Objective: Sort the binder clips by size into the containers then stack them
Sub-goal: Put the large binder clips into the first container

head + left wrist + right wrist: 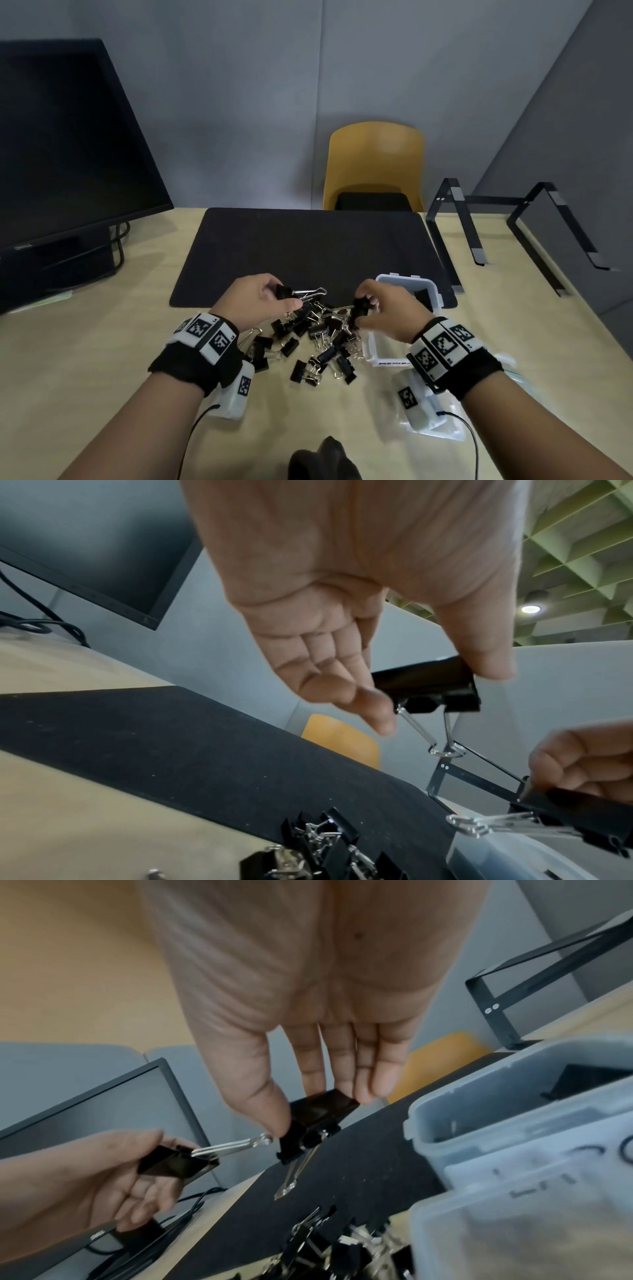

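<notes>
My left hand [282, 295] pinches a large black binder clip [298, 292] by its body, silver handles pointing right; the left wrist view shows the left hand [435, 693] with thumb and forefinger on that clip [428, 685]. My right hand [364, 310] grips another large clip [359, 306] just above the pile of clips [315, 346] on the table. In the right wrist view the right hand [320, 1110] holds this clip [318, 1115] by its body, handles hanging down. Two clear containers stand at the right: the far one [432, 287] holds a black clip, the near one [375, 353] is partly hidden by my right wrist.
A black desk mat [308, 250] lies beyond the pile. A dark monitor [68, 144] stands at the left, a black metal stand [513, 226] at the right, a yellow chair [375, 161] behind the table. Clear plastic bags [445, 421] lie under my right forearm.
</notes>
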`<state>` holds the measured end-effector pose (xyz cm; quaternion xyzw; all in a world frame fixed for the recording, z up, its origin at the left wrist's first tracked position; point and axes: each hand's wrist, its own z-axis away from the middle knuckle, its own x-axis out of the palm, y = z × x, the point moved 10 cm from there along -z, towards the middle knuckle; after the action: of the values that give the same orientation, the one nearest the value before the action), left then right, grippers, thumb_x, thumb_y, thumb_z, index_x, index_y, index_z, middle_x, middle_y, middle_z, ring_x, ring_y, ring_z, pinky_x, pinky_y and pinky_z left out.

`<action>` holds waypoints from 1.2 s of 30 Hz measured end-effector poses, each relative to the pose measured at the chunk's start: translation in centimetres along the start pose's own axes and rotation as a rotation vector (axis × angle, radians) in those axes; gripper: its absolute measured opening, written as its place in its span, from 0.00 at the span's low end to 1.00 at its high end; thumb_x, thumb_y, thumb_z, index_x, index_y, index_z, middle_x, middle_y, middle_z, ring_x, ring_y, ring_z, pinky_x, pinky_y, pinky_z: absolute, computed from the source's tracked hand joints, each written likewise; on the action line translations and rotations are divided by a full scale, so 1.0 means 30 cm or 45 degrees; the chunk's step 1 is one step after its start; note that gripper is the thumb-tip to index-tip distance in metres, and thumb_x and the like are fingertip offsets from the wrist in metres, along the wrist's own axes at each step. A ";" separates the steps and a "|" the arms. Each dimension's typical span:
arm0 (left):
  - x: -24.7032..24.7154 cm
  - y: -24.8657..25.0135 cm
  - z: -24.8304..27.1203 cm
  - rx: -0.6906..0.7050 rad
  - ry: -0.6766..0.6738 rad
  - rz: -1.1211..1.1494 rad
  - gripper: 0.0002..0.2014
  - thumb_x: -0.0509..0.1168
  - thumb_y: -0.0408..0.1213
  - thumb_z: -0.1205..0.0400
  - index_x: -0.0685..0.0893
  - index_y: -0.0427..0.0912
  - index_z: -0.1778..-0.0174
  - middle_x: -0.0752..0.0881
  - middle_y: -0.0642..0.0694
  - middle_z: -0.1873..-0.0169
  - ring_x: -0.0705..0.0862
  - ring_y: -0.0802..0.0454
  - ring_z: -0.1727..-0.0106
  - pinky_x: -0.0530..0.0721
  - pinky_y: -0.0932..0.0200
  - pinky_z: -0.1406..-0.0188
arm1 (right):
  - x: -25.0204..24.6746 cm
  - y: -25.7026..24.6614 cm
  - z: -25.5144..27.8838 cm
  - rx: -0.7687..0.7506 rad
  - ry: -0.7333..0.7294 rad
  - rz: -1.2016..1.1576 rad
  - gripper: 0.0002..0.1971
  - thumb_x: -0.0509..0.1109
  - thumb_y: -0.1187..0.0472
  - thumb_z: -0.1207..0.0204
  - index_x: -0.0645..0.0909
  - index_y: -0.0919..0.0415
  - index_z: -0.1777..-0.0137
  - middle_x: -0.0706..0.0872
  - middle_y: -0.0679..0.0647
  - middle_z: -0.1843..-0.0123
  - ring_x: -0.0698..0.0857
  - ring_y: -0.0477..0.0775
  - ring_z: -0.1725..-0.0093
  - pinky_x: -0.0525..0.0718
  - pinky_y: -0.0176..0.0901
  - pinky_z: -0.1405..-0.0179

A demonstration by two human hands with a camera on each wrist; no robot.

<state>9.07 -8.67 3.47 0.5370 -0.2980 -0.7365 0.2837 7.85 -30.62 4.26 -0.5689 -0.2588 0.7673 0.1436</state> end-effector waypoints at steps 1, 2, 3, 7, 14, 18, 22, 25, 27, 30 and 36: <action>0.010 0.019 -0.003 0.007 0.004 0.000 0.17 0.74 0.58 0.31 0.84 0.53 0.54 0.88 0.51 0.71 0.87 0.58 0.62 0.83 0.62 0.54 | -0.020 0.023 0.000 0.007 0.006 -0.007 0.18 0.76 0.57 0.33 0.78 0.53 0.43 0.82 0.47 0.52 0.83 0.49 0.50 0.82 0.41 0.50; 0.019 0.039 -0.005 0.017 0.007 -0.005 0.17 0.73 0.59 0.31 0.84 0.53 0.55 0.88 0.50 0.71 0.88 0.58 0.62 0.83 0.62 0.53 | -0.045 0.049 0.000 0.015 0.021 -0.013 0.18 0.76 0.57 0.33 0.78 0.53 0.44 0.82 0.47 0.52 0.83 0.49 0.50 0.83 0.41 0.49; 0.028 0.057 -0.008 0.028 0.009 -0.015 0.16 0.72 0.60 0.30 0.84 0.53 0.56 0.89 0.50 0.70 0.88 0.58 0.62 0.83 0.61 0.52 | -0.074 0.077 0.001 0.035 0.041 -0.018 0.17 0.77 0.57 0.34 0.78 0.52 0.45 0.83 0.47 0.51 0.83 0.49 0.50 0.82 0.41 0.48; 0.068 0.101 -0.023 0.046 0.009 -0.036 0.18 0.69 0.63 0.29 0.84 0.53 0.55 0.90 0.49 0.68 0.89 0.58 0.61 0.85 0.58 0.48 | -0.178 0.199 0.006 0.124 0.095 -0.045 0.16 0.78 0.57 0.34 0.79 0.51 0.48 0.85 0.47 0.52 0.85 0.47 0.52 0.83 0.39 0.52; 0.129 0.125 -0.039 0.034 0.018 -0.026 0.21 0.68 0.64 0.29 0.84 0.51 0.52 0.90 0.50 0.68 0.87 0.59 0.65 0.87 0.57 0.54 | -0.236 0.379 -0.011 0.255 0.149 0.095 0.14 0.77 0.54 0.33 0.78 0.53 0.50 0.85 0.52 0.53 0.83 0.51 0.56 0.75 0.35 0.67; 0.166 0.130 -0.051 0.018 0.024 -0.042 0.23 0.68 0.65 0.29 0.84 0.51 0.48 0.89 0.51 0.68 0.87 0.59 0.63 0.87 0.56 0.52 | -0.212 0.426 -0.020 0.281 0.155 0.139 0.15 0.77 0.50 0.34 0.77 0.53 0.53 0.84 0.51 0.55 0.82 0.51 0.57 0.76 0.39 0.64; 0.198 0.144 -0.056 0.021 0.022 -0.034 0.23 0.68 0.64 0.29 0.84 0.49 0.47 0.90 0.51 0.68 0.88 0.58 0.61 0.87 0.55 0.49 | -0.172 0.422 -0.022 0.249 0.114 0.192 0.16 0.76 0.49 0.32 0.76 0.56 0.53 0.83 0.50 0.58 0.81 0.50 0.59 0.77 0.40 0.62; 0.214 0.152 -0.056 0.018 0.019 -0.035 0.23 0.68 0.63 0.28 0.84 0.50 0.47 0.90 0.50 0.67 0.88 0.56 0.60 0.87 0.54 0.49 | -0.158 0.416 -0.021 0.208 0.084 0.251 0.16 0.75 0.46 0.31 0.76 0.55 0.54 0.80 0.46 0.62 0.79 0.48 0.62 0.72 0.38 0.68; 0.221 0.155 -0.059 0.016 0.021 -0.031 0.22 0.68 0.62 0.28 0.84 0.50 0.47 0.90 0.49 0.66 0.88 0.56 0.60 0.87 0.55 0.50 | -0.152 0.417 -0.027 0.180 0.062 0.271 0.15 0.73 0.44 0.31 0.78 0.54 0.55 0.81 0.46 0.62 0.80 0.48 0.61 0.73 0.37 0.68; 0.227 0.163 -0.069 0.017 0.030 -0.018 0.22 0.69 0.62 0.29 0.84 0.51 0.48 0.90 0.50 0.67 0.88 0.57 0.61 0.86 0.56 0.50 | -0.146 0.417 -0.038 0.125 0.025 0.325 0.12 0.70 0.44 0.27 0.85 0.52 0.55 0.85 0.48 0.57 0.82 0.48 0.55 0.78 0.40 0.59; 0.244 0.187 -0.086 0.039 0.022 -0.007 0.18 0.69 0.61 0.28 0.84 0.53 0.52 0.88 0.51 0.70 0.87 0.57 0.63 0.86 0.55 0.53 | -0.121 0.393 -0.044 -0.011 -0.014 0.414 0.11 0.65 0.57 0.21 0.87 0.48 0.44 0.86 0.50 0.44 0.81 0.53 0.40 0.79 0.46 0.39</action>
<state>10.18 -18.14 2.45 0.5484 -0.3053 -0.7278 0.2762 11.11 -41.90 0.25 -0.5995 -0.1674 0.7825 0.0138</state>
